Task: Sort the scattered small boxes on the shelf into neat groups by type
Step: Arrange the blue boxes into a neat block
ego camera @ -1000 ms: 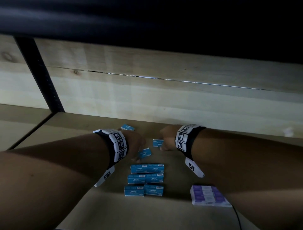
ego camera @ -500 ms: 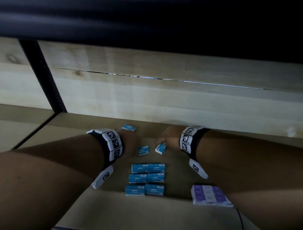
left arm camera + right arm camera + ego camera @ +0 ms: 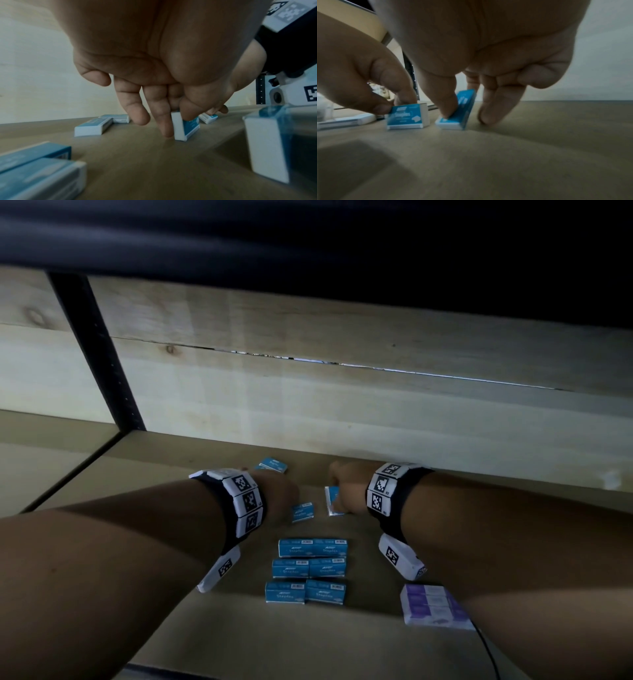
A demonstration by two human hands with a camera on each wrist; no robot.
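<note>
Two small blue staples boxes lie between my hands on the wooden shelf (image 3: 342, 645). My left hand (image 3: 291, 506) pinches one small box (image 3: 303, 511) between thumb and fingers; the left wrist view shows this box (image 3: 188, 128) tipped up on an edge. My right hand (image 3: 342, 498) grips the other small box (image 3: 331, 501), thumb pressed on its face; this box (image 3: 462, 108) also stands tilted on its edge. Just left of it is the left hand's box (image 3: 406, 117). A third small box (image 3: 273, 465) lies flat behind my left hand.
Several larger blue staples boxes (image 3: 310, 570) sit in three neat rows of two, nearer to me than the hands. A stack of purple boxes (image 3: 433, 606) lies at the front right under my right forearm. The plank back wall (image 3: 342, 405) is close behind. A black upright post (image 3: 99, 354) stands at left.
My right hand has tipped its small box up off the shelf and turned it lengthwise. The left hand has kept hold of its box and nudged it slightly away from me.
</note>
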